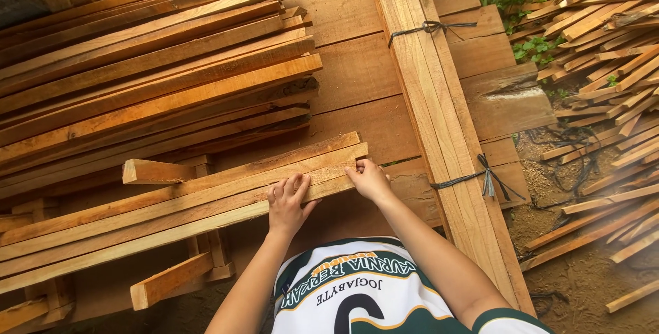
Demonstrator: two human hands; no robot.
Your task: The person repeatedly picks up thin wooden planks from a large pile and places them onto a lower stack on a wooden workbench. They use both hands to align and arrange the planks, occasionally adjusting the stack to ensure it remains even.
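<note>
Several long light-brown wooden slats (pixel 171 207) lie side by side in front of me, slanting up to the right. My left hand (pixel 288 200) rests palm down on the nearest slats, fingers spread. My right hand (pixel 369 177) presses its fingers against the right ends of the same slats. Neither hand grips anything. Under the slats stand short wooden support pieces (pixel 168 279).
A big stack of reddish slats (pixel 151 66) fills the upper left. A tied bundle of long slats (pixel 439 100) runs diagonally on wide planks (pixel 357 66). Loose slats (pixel 604 45) lie on the dirt at right, with green plants beyond.
</note>
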